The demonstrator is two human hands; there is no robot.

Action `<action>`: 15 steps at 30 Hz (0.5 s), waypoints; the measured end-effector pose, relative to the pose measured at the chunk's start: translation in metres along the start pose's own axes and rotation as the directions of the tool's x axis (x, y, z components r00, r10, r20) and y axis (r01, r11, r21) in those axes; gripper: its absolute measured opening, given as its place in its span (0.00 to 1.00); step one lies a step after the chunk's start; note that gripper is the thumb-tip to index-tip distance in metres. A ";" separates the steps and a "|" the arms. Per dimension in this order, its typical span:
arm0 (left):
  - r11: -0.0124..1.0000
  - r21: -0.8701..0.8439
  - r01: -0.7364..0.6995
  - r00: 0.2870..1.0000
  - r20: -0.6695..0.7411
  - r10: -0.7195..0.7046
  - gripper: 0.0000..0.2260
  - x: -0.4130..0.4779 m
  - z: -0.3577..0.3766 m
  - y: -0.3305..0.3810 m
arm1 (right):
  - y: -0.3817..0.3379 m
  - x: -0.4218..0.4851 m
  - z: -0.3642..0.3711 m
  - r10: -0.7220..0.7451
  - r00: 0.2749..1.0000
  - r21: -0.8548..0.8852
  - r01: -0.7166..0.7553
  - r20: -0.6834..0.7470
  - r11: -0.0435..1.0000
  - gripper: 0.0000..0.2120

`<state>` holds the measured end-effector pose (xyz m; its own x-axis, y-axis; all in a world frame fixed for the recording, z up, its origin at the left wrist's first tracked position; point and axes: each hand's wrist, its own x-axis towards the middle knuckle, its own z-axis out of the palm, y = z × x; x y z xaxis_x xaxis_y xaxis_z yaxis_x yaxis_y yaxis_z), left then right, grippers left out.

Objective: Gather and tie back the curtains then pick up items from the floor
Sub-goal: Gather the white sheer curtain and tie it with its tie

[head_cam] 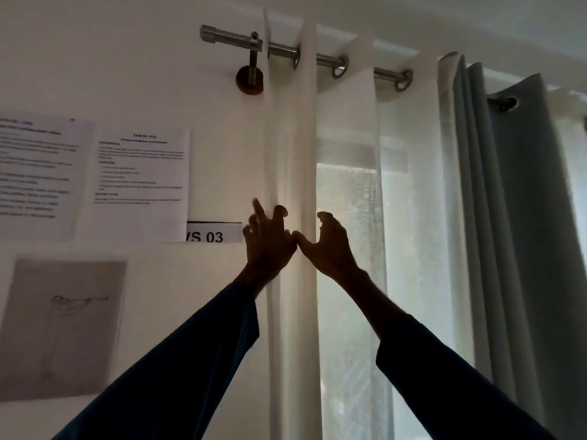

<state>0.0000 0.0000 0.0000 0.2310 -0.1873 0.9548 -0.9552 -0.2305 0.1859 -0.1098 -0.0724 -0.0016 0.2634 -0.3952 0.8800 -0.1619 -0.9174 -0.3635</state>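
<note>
A white sheer curtain (349, 147) hangs by metal eyelets from a steel rod (230, 35). Its left folds are bunched close to the wall. My left hand (268, 246) is raised against the leftmost fold at mid height, with the fingers spread and straight, touching the cloth. My right hand (330, 246) is beside it, thumb toward the left hand. Its curled fingers hook round the right edge of the thick fold (306, 154). A grey-blue curtain (514, 217) hangs gathered further right on the same window. The floor is out of view.
Printed sheets (139, 166), a "VS 03" label (212, 236) and a sketch (63, 325) are stuck on the wall to the left. The rod bracket (251, 79) is fixed just above the folds. Bright window light comes through the sheer cloth.
</note>
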 end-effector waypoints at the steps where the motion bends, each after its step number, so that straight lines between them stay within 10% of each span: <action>1: 0.998 -0.059 0.029 0.999 0.021 -0.027 0.15 0.008 0.003 0.000 | 0.000 0.012 0.004 -0.014 0.999 -0.015 0.013 -0.030 1.000 0.40; 8: 0.996 -0.073 -0.060 0.966 -0.254 0.039 0.30 0.047 0.025 -0.002 | 0.003 0.076 0.025 -0.154 0.944 -0.058 0.143 -0.292 0.988 0.15; 15: 0.982 -0.097 -0.164 0.981 -0.123 0.151 0.26 0.069 0.075 0.036 | 0.073 0.103 0.003 -0.094 0.929 -0.116 0.056 -0.359 0.992 0.17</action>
<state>-0.0047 -0.0931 0.0556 0.0593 -0.1012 0.9931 -0.9935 -0.1028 0.0488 -0.0922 -0.1802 0.0615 -0.0818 -0.2639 0.9611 -0.2559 -0.9264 -0.2762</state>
